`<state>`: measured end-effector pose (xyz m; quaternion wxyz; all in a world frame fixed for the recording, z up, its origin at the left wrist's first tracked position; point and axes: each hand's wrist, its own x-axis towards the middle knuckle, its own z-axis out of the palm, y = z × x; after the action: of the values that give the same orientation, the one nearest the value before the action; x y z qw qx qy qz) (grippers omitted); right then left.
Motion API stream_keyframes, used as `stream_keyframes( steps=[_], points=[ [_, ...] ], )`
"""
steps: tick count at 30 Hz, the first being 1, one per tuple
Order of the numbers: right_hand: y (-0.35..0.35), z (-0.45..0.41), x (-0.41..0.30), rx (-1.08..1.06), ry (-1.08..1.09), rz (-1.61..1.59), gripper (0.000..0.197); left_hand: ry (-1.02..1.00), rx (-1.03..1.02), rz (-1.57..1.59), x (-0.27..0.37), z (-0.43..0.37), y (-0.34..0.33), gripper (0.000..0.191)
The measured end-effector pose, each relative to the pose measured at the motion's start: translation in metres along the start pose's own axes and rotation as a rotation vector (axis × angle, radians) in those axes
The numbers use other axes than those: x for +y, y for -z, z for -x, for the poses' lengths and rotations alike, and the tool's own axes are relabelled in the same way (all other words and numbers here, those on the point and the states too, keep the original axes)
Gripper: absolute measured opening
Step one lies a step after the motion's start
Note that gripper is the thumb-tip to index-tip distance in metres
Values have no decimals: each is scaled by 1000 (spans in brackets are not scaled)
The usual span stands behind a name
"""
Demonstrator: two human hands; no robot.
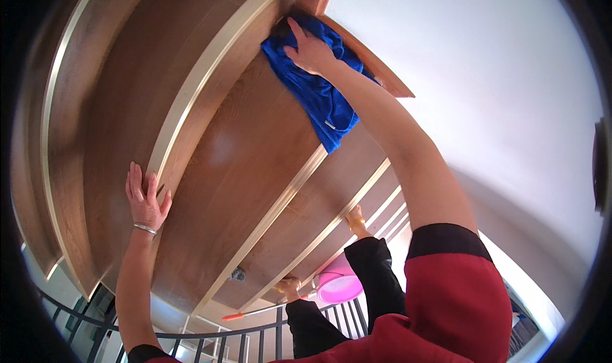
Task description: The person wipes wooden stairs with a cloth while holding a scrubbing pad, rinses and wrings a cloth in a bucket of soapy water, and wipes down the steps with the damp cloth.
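A blue cloth (306, 83) lies bunched on a brown wooden stair tread (239, 138), in the corner by the wall skirting. On top of it presses my right hand (311, 50), index finger stretched towards the corner; one end of the cloth hangs over the tread's pale edge. My left hand (147, 203), with a silver bracelet at the wrist, rests on the pale edge strip (196, 81) of the step above, its fingers spread and holding nothing.
Lower steps run down to my feet (356, 217). A pink bucket (339, 286) stands near the dark metal railing (279, 327), beside an orange-tipped stick (233, 317). A grey scrubbing pad or clump (237, 274) lies on a lower tread. The white wall (459, 76) is at the right.
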<state>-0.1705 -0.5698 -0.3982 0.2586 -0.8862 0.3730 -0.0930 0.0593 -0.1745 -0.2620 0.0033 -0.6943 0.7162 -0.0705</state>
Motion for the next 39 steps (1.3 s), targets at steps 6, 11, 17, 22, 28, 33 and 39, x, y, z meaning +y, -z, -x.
stream_keyframes(
  steps=[6, 11, 17, 22, 28, 33, 39],
  points=[
    [20, 93, 72, 96, 42, 259, 28, 6, 11, 15, 2, 1, -5, 70],
    [58, 170, 76, 82, 22, 189, 31, 34, -14, 6, 2, 1, -1, 67],
    [91, 45, 48, 196, 571, 740, 37, 35, 40, 56, -1, -4, -9, 65],
    [110, 106, 69, -30, 601, 771, 30, 61, 26, 43, 0, 9, -9, 66],
    [91, 139, 21, 219, 575, 321, 25, 61, 23, 47, 2, 6, -6, 68],
    [33, 80, 24, 97, 302, 899, 44, 40, 63, 60, 1, 0, -14, 67],
    [87, 110, 62, 98, 527, 968, 41, 14, 49, 1, 1, -1, -7, 69]
  ],
)
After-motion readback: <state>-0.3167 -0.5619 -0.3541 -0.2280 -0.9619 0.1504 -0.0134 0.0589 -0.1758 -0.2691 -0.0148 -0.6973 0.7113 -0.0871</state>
